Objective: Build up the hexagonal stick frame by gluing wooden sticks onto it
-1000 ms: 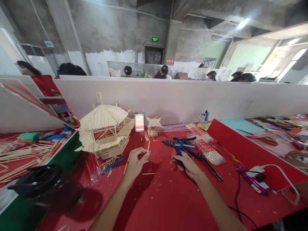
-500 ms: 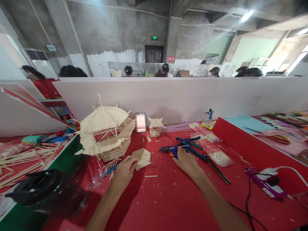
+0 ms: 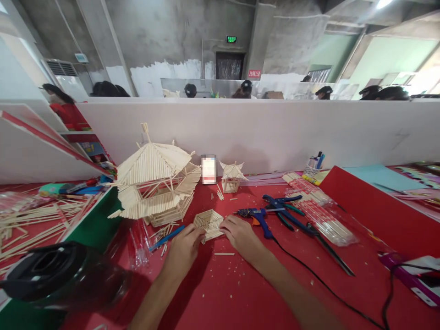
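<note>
A small hexagonal frame of wooden sticks (image 3: pixel 208 222) lies on the red table (image 3: pixel 247 284). My left hand (image 3: pixel 184 250) grips its left side and my right hand (image 3: pixel 240 234) holds its right side. A blue glue gun (image 3: pixel 258 216) lies just right of my right hand, untouched, with its black cord running off to the right. One loose stick (image 3: pixel 224 254) lies between my hands. A large stick pagoda (image 3: pixel 156 183) stands behind my left hand, and a tiny stick pavilion (image 3: pixel 231 177) stands further back.
Blue-handled pliers (image 3: pixel 287 213) and packets of sticks (image 3: pixel 319 213) lie to the right. A black lid (image 3: pixel 44 270) and loose sticks (image 3: pixel 30 224) are on the left. A white partition (image 3: pixel 275 133) closes the back; people sit beyond it. A purple device (image 3: pixel 412 282) lies far right.
My right hand let go of the glue gun and moved left onto the hexagonal frame. My left hand dropped its single stick and closed on the frame.
</note>
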### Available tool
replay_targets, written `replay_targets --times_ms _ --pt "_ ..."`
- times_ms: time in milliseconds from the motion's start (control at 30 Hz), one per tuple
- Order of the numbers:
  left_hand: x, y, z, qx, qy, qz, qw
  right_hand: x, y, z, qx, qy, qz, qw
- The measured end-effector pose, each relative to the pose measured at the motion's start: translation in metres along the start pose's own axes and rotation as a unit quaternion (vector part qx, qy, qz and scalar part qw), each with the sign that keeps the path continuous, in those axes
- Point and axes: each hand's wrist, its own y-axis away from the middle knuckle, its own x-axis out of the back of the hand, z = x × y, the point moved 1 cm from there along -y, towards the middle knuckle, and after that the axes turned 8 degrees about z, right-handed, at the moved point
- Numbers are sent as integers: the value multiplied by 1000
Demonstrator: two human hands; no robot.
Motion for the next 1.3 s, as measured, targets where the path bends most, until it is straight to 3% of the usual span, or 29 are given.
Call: replay_targets --times_ms 233,433,767,1300 --pt "-5 0 -13 16 75 1 997 -1 13 19 -9 -22 17 1000" --pt "-14 8 -31 22 36 -4 999 0 22 28 -16 -42 -9 999" --pt "-16 6 -22 36 41 -26 998 -11 25 24 -14 -15 -44 999" --pt "-16 6 -19 53 55 -51 996 -14 24 24 -30 -21 -25 999"
